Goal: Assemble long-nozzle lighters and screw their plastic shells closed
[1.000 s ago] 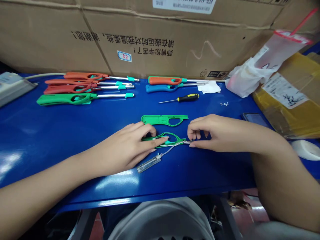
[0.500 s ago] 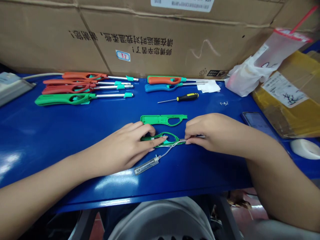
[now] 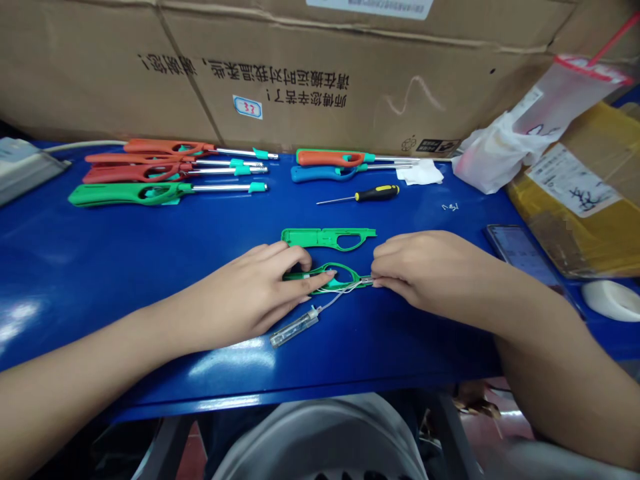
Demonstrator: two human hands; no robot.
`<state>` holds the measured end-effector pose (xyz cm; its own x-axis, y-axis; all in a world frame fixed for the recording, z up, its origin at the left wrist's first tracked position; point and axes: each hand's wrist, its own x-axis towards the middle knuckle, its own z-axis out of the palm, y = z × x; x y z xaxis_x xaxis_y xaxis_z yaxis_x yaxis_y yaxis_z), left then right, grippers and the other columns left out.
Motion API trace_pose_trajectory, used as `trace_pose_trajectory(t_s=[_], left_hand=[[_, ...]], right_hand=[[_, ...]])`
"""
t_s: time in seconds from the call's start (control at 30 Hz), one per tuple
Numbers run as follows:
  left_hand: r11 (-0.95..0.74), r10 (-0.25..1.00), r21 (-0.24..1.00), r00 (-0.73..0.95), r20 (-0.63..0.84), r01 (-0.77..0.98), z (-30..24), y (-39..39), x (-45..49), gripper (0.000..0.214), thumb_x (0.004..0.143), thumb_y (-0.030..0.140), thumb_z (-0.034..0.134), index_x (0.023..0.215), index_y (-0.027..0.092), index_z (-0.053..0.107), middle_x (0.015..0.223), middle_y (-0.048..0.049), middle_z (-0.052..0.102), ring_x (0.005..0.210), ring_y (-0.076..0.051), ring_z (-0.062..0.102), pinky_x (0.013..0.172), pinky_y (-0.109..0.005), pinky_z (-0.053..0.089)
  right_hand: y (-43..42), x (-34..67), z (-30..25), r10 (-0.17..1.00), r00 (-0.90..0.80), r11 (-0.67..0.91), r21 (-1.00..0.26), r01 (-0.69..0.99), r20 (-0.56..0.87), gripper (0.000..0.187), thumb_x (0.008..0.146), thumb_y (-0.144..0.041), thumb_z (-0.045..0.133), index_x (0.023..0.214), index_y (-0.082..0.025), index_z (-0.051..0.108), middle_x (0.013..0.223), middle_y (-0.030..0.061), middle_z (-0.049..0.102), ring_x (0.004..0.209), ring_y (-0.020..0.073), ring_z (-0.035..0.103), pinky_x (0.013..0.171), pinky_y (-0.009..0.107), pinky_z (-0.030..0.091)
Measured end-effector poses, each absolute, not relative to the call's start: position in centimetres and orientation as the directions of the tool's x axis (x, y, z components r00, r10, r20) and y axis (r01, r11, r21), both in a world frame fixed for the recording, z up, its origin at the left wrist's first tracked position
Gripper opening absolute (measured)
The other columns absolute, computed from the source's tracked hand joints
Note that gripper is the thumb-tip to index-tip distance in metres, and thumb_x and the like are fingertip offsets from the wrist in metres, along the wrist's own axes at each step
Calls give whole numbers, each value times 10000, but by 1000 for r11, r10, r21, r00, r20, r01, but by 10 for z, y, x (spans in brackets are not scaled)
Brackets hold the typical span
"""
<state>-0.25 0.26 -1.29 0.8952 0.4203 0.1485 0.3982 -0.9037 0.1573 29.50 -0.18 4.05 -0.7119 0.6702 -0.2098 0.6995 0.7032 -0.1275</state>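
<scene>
On the blue table (image 3: 125, 267) lies a green lighter shell half (image 3: 340, 275) with thin wires in it. My left hand (image 3: 260, 293) presses down on its left end, fingers closed over it. My right hand (image 3: 420, 267) pinches the metal tube at the shell's right tip. A clear fuel tube (image 3: 295, 329) on a white wire trails toward me from the shell. The other green shell half (image 3: 327, 237) rests just beyond, untouched.
Several finished long lighters, orange and green (image 3: 150, 175), lie at the back left; two more (image 3: 330, 167) at the back centre. A black-and-yellow screwdriver (image 3: 365, 195), a phone (image 3: 520, 248), a tape roll (image 3: 613, 299), plastic bags (image 3: 515, 143) and big cardboard boxes (image 3: 300, 73) ring the table.
My right hand has slid a little left and closed tighter on the shell's right tip. The left hand has stayed put on the shell.
</scene>
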Motion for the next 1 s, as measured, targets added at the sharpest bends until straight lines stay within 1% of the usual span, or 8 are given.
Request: trace_pose_trajectory(t_s=[0.1, 0.2, 0.3, 0.4, 0.57, 0.7, 0.9, 1.0], left_hand=[[-898, 431, 170, 891, 144, 407, -12, 3, -2, 452, 1114, 268, 405, 1538, 269, 561, 1236, -132, 598, 1010, -268, 586, 873, -420, 528], [-893, 440, 180, 885, 153, 412, -12, 2, -2, 453, 1117, 277, 400, 1541, 289, 559, 1225, -125, 606, 995, -260, 589, 865, -406, 523], [-892, 440, 183, 887, 140, 414, -11, 2, -3, 461, 1116, 284, 409, 1558, 297, 538, 1209, -122, 611, 982, -256, 580, 858, -399, 515], [-891, 441, 183, 888, 128, 416, -12, 2, -4, 466, 1108, 294, 434, 1565, 297, 526, 1201, -120, 612, 985, -255, 579, 862, -393, 510], [-887, 448, 188, 884, 133, 421, -13, 2, -4, 459, 1106, 284, 443, 1556, 297, 535, 1215, -122, 610, 1000, -254, 579, 877, -389, 509], [-898, 433, 162, 887, 162, 409, -13, 2, -3, 447, 1109, 272, 426, 1534, 260, 562, 1194, -131, 617, 969, -249, 582, 846, -381, 515], [-911, 410, 123, 893, 184, 393, -13, 2, -3, 447, 1112, 263, 396, 1523, 240, 571, 1196, -146, 611, 982, -259, 590, 839, -404, 534], [-908, 417, 136, 893, 171, 398, -13, 2, -3, 440, 1112, 270, 405, 1515, 252, 581, 1200, -142, 613, 1003, -258, 593, 857, -403, 542]], right_hand=[[1, 295, 41, 680, -698, 682, -157, 715, -225, 226, 987, -157, 563, 786, -202, 657, 854, 25, 703, 812, 198, 634, 684, 320, 354], [4, 298, 42, 687, -692, 644, -255, 721, -224, 174, 993, -267, 620, 869, -215, 730, 928, 26, 739, 836, 194, 657, 688, 310, 383], [9, 299, 41, 694, -694, 605, -368, 706, -189, 205, 999, -358, 646, 907, -216, 763, 962, 37, 755, 864, 196, 670, 714, 312, 418], [12, 298, 36, 684, -708, 582, -454, 674, -173, 161, 992, -281, 650, 901, -207, 761, 973, 39, 762, 873, 184, 670, 743, 304, 437], [17, 296, 31, 669, -725, 571, -512, 642, -163, 133, 974, -240, 678, 887, -193, 768, 919, 37, 750, 837, 175, 663, 737, 293, 440], [15, 295, 33, 645, -752, 634, -454, 626, -137, 184, 998, -219, 636, 891, -185, 782, 924, 48, 748, 877, 190, 678, 761, 302, 441], [3, 287, 34, 602, -791, 762, -216, 610, -110, 295, 1041, -186, 527, 807, -174, 707, 849, 51, 686, 854, 205, 636, 758, 325, 422], [1, 285, 34, 625, -773, 747, -207, 632, -106, 284, 1042, -195, 530, 803, -185, 682, 865, 40, 687, 850, 196, 633, 739, 319, 410]])
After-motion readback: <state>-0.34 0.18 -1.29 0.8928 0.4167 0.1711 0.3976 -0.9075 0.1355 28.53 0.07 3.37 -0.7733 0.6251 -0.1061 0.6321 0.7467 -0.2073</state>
